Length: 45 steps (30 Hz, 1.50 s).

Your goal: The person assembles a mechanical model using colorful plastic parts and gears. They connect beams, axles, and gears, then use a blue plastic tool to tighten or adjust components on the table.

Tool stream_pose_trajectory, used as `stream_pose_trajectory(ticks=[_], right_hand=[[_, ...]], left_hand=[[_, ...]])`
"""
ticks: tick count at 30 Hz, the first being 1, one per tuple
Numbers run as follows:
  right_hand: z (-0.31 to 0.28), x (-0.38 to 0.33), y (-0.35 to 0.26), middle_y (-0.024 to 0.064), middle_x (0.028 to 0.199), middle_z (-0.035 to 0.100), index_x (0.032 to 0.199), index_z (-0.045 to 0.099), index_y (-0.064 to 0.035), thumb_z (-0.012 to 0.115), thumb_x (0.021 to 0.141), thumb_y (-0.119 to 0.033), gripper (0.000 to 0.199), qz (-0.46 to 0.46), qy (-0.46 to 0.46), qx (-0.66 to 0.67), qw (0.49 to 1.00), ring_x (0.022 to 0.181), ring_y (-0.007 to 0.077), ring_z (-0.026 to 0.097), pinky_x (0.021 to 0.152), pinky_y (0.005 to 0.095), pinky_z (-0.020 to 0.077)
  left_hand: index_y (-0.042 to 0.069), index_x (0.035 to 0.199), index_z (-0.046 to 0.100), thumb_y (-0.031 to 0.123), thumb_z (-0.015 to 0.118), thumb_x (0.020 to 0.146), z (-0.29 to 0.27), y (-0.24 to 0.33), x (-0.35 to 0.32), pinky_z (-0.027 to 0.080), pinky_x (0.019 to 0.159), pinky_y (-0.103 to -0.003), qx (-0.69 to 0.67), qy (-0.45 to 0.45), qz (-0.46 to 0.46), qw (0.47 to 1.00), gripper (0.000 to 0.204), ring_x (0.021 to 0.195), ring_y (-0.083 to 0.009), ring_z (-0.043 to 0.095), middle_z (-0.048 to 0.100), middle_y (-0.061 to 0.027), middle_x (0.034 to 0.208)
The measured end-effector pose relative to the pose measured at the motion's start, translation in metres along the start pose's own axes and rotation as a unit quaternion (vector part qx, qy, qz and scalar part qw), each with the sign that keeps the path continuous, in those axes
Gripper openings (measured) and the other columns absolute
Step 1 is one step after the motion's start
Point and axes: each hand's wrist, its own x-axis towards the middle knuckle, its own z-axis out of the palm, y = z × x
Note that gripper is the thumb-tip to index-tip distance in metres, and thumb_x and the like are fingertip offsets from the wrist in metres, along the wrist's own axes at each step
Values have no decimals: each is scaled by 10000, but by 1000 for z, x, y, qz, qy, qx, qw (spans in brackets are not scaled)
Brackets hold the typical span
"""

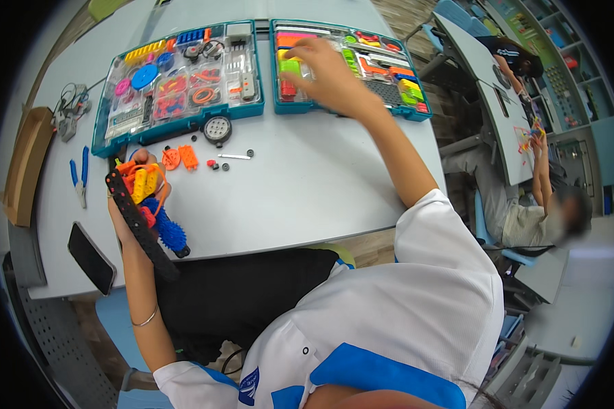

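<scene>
The pale grey counter (307, 184) carries two open teal parts cases side by side at its far edge. The left case (177, 82) holds gears and wheels; the right case (351, 65) holds coloured bricks. The right hand (324, 71) reaches into the right case, fingers curled over a green brick (290, 66). The left hand (135, 204) grips a half-built model (147, 204) of black, yellow, orange and blue pieces above the counter's near edge. A black phone (92, 258) lies just left.
</scene>
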Motion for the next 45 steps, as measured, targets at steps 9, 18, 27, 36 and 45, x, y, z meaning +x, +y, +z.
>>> stream_pose_trajectory(ticks=[9,18,27,36,45], right_hand=[[-10,-24,80,245,1512,386,1442,476,-44,598,942,-550,722,122,-65,-135,981,1429,394,331,1162,498,301],[49,27,-16,259,1526,363,1450,466,-78,584,959,-525,674,-41,-87,56,994,1428,408,337,1162,477,314],[104,139,-152,163,1493,439,1426,498,-129,614,945,-189,499,-282,-106,233,924,1387,343,409,1135,431,365],[240,227,-326,98,1348,567,1353,540,-184,691,806,-98,574,-464,-134,-74,873,1295,281,523,963,428,515],[189,284,-267,159,1071,605,1188,561,-51,769,763,-300,535,-524,113,158,829,1004,324,626,848,449,515]], left_hand=[[-5,1178,529,377,335,1006,23,-16,2,433,609,-300,66,83,-54,993,461,783,-166,547,582,-97,999],[-9,1260,573,297,351,1057,49,-22,-4,542,705,-241,136,121,-70,981,430,853,-108,650,682,-22,992],[-35,1118,579,489,335,1041,19,-20,1,446,518,-262,50,-125,-87,987,584,653,-164,558,617,-93,911],[-18,1017,636,288,406,1019,45,-8,-15,525,836,-249,129,-29,-211,969,382,875,-132,666,686,-93,989],[-6,1011,654,267,372,1019,34,-11,7,470,913,-234,197,-79,-181,960,393,944,-111,609,666,-66,1007]])
